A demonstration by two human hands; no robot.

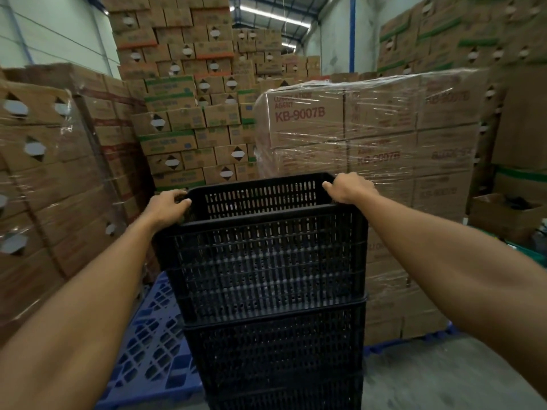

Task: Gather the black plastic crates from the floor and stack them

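A tall stack of black slotted plastic crates stands right in front of me. The top crate [266, 261] sits on a lower crate [275, 350], with more black crate below at the frame's bottom edge. My left hand [168, 204] grips the top crate's left rim, fingers curled over the edge. My right hand [349, 187] grips the far right corner of the same rim. Both arms are stretched forward. The top crate looks empty inside.
A blue plastic pallet [154, 344] lies on the floor to the left of the stack. A shrink-wrapped pallet of cardboard boxes [384, 137] stands close behind on the right. More wrapped boxes [53, 173] rise at the left. Grey concrete floor [444, 377] shows at lower right.
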